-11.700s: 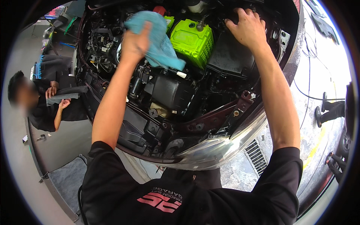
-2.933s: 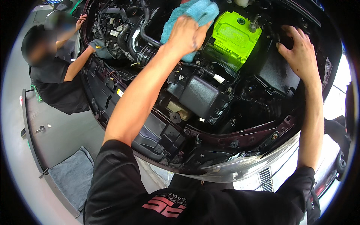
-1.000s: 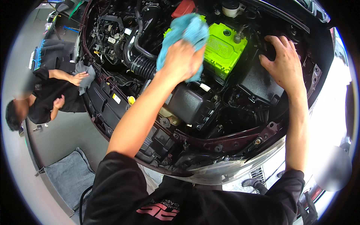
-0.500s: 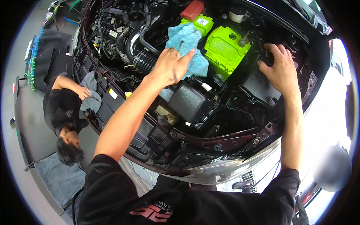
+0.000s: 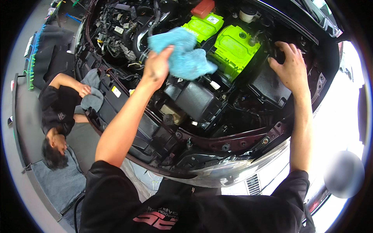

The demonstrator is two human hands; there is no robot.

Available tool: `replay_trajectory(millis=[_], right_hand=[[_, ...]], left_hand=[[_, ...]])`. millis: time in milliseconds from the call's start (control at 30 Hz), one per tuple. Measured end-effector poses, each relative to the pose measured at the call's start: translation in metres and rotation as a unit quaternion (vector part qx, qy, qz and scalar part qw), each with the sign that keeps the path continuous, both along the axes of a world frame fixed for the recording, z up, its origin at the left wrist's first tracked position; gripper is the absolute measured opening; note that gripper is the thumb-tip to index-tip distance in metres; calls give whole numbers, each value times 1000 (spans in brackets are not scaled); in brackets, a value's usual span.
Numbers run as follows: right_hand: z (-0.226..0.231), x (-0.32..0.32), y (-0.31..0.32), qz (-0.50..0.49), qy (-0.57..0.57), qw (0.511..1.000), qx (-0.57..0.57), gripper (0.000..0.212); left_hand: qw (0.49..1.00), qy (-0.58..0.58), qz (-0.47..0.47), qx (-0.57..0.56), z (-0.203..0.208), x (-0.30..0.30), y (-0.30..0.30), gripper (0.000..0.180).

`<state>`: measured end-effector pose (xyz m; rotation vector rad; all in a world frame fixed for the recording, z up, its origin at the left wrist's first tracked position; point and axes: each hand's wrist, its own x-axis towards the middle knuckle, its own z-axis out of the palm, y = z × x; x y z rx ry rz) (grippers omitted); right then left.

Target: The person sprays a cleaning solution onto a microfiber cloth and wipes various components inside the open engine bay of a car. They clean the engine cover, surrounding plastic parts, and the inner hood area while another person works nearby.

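My left hand [image 5: 156, 69] grips a light blue cloth [image 5: 182, 52], which hangs out to the right of my fingers, blurred by motion, over the engine bay. Just right of the cloth sits a bright green car battery [image 5: 235, 50], with a second green part [image 5: 205, 26] beside it. Below the cloth lies a black box-shaped cover [image 5: 193, 99]. My right hand [image 5: 289, 68] is at the right side of the bay with fingers spread and bent, above or touching the edge of a black box lid [image 5: 269, 87]; I cannot tell whether it touches. Nothing shows in that hand.
A person [image 5: 58, 116] at the left leans at the car's front with a grey cloth [image 5: 92, 91] in one hand. The engine [image 5: 116, 35] with hoses fills the upper left. A red cover [image 5: 203, 8] and a fluid reservoir [image 5: 248, 15] stand at the back.
My left hand has moved left with the blue cloth, away from the battery. My right hand has barely moved. The other person has shifted slightly to the left.
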<state>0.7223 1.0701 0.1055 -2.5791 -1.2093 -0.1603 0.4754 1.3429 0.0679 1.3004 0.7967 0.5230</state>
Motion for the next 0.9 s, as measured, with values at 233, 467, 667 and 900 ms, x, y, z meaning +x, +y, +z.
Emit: replay_trajectory(millis=[233, 467, 667, 900], right_hand=[[1, 6, -3, -23, -7, 997, 68, 54], [5, 4, -1, -25, -12, 997, 74, 57], [2, 3, -4, -9, -29, 996, 79, 57], [10, 7, -9, -34, -13, 995, 88, 57]], left_hand=[[983, -152, 77, -65, 65, -18, 14, 41], [812, 142, -206, 527, -26, 83, 31, 42], [614, 180, -190, 745, -47, 61, 11, 34], [947, 34, -112, 300, 23, 26, -85, 43]])
